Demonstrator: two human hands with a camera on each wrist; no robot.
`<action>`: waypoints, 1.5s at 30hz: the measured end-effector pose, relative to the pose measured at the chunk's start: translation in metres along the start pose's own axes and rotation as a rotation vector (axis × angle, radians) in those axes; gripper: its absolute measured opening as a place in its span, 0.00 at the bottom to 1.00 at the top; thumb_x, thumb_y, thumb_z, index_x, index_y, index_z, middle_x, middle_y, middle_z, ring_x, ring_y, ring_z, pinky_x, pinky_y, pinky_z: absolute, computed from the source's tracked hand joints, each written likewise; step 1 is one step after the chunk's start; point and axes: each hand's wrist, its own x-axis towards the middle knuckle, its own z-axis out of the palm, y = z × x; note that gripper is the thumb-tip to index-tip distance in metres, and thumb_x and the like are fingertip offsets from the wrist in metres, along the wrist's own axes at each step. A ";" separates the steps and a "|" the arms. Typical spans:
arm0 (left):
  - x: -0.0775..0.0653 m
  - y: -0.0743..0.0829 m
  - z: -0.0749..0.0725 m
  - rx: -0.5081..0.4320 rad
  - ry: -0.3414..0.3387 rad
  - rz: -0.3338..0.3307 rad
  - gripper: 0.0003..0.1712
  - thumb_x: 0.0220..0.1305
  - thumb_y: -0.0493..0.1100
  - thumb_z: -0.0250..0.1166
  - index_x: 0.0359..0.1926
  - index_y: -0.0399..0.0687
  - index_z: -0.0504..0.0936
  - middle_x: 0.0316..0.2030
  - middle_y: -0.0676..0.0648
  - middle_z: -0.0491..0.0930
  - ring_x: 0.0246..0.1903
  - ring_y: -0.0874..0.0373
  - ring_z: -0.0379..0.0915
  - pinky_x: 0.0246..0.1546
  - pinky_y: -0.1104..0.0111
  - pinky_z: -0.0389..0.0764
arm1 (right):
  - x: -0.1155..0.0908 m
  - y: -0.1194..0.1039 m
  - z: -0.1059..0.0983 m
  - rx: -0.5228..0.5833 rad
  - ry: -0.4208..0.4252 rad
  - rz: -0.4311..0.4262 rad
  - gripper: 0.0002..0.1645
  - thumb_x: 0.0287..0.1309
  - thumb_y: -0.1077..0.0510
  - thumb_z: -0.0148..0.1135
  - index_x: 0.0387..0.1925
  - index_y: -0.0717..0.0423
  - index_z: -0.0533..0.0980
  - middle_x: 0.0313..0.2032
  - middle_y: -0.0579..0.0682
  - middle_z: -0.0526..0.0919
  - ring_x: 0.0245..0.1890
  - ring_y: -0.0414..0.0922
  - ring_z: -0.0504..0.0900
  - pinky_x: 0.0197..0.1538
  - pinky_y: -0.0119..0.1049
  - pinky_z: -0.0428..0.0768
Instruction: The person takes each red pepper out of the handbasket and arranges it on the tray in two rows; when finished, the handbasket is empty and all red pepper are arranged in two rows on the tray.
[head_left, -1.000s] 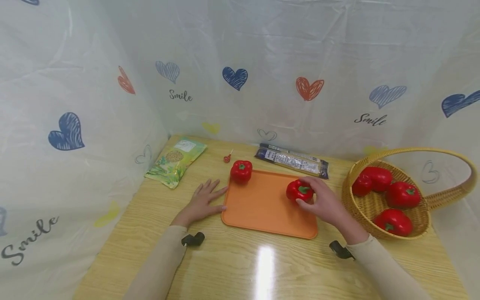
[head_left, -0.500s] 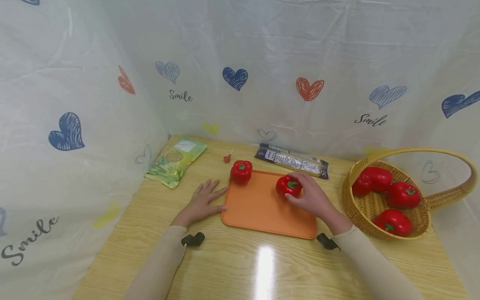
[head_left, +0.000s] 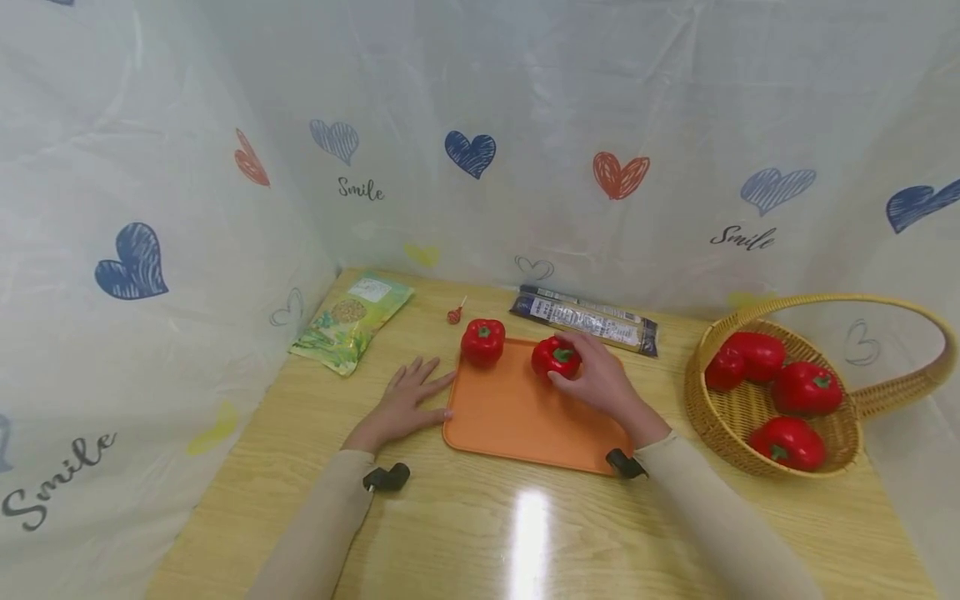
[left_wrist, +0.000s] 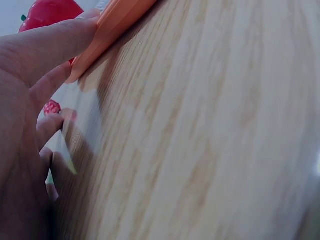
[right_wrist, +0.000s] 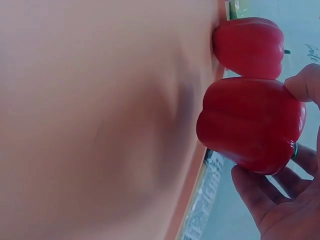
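Note:
My right hand [head_left: 600, 382] pinches a red bell pepper [head_left: 553, 360] between thumb and fingers over the orange tray [head_left: 517, 421]. In the right wrist view the held bell pepper [right_wrist: 250, 125] shows its side, its green stem toward the palm, and it appears slightly above the tray. Another red bell pepper [head_left: 482, 342] sits at the tray's far left corner. My left hand [head_left: 405, 404] lies with fingers spread on the table beside the tray's left edge. Its thumb and index finger touch that edge, as the left wrist view also shows.
A wicker basket [head_left: 701, 421] with a tall handle holds several red bell peppers at the right. Behind the tray lie dark-ended long packets [head_left: 585, 321]. A lollipop [head_left: 454, 315] and a green-yellow bag [head_left: 352, 321] lie at the back left, near the curtain.
My right hand has carried the bell pepper leftward and a little back across the tray, closer to the other one. The left hand has stayed put.

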 end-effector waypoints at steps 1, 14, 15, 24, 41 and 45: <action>0.000 0.000 0.000 -0.005 0.002 0.002 0.42 0.66 0.61 0.67 0.77 0.57 0.65 0.79 0.38 0.50 0.78 0.35 0.31 0.75 0.42 0.31 | 0.002 -0.001 0.001 0.000 0.002 -0.003 0.41 0.56 0.51 0.74 0.68 0.57 0.70 0.66 0.59 0.71 0.63 0.59 0.72 0.59 0.58 0.80; 0.000 0.001 -0.002 -0.013 -0.018 -0.027 0.42 0.66 0.62 0.66 0.77 0.61 0.64 0.80 0.41 0.49 0.79 0.38 0.29 0.76 0.45 0.29 | 0.026 -0.004 0.017 0.053 0.003 -0.004 0.39 0.57 0.50 0.72 0.67 0.55 0.70 0.66 0.57 0.71 0.64 0.57 0.70 0.61 0.55 0.79; 0.000 0.002 -0.002 -0.017 -0.013 -0.023 0.42 0.66 0.62 0.67 0.77 0.60 0.64 0.80 0.40 0.49 0.79 0.37 0.29 0.76 0.45 0.30 | 0.027 -0.005 0.018 0.057 0.002 -0.006 0.39 0.57 0.50 0.72 0.67 0.56 0.70 0.66 0.57 0.71 0.65 0.57 0.69 0.62 0.55 0.78; 0.001 0.002 -0.002 -0.022 0.000 -0.005 0.42 0.66 0.61 0.67 0.77 0.58 0.66 0.79 0.39 0.50 0.79 0.36 0.30 0.76 0.43 0.31 | 0.037 -0.006 0.023 0.063 -0.017 0.003 0.39 0.57 0.51 0.73 0.68 0.56 0.70 0.64 0.56 0.72 0.62 0.56 0.71 0.62 0.54 0.78; 0.001 0.001 -0.002 -0.015 -0.014 -0.019 0.42 0.66 0.61 0.67 0.77 0.58 0.65 0.79 0.39 0.50 0.79 0.37 0.30 0.75 0.43 0.31 | 0.042 -0.004 0.028 0.056 -0.026 -0.002 0.39 0.58 0.51 0.72 0.69 0.55 0.69 0.64 0.56 0.71 0.62 0.56 0.71 0.62 0.54 0.79; 0.001 0.000 -0.002 -0.010 -0.015 -0.015 0.42 0.66 0.62 0.66 0.77 0.59 0.65 0.79 0.40 0.49 0.79 0.37 0.30 0.76 0.43 0.31 | 0.042 -0.005 0.028 0.061 -0.037 0.004 0.40 0.58 0.50 0.72 0.69 0.54 0.68 0.65 0.56 0.70 0.64 0.56 0.70 0.61 0.53 0.79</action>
